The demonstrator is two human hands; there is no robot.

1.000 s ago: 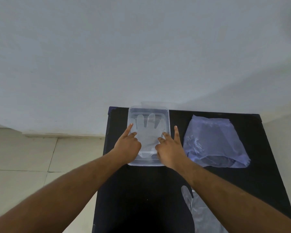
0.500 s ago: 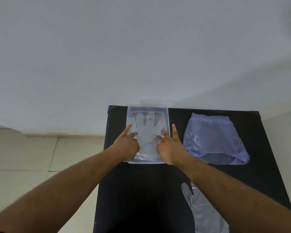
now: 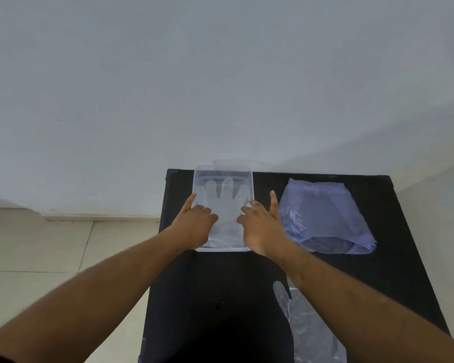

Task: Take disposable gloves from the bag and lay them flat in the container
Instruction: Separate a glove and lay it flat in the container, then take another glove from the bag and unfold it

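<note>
A clear rectangular container sits at the back left of a black table. A translucent glove lies flat inside it, fingers pointing away from me. My left hand rests over the container's left side, fingers spread and touching the glove. My right hand covers its right edge, fingers apart, pressing on the glove's right side. To the right lies the pale blue plastic bag, its mouth toward me. Another clear glove lies near the table's front, partly hidden under my right forearm.
A white wall stands right behind the table. Beige floor tiles lie to the left, past the table's left edge. A clear lid peeks out behind the container.
Both hands have shifted slightly apart on the glove, the right one sliding outward toward the container's right edge. The glove stays in the container.
</note>
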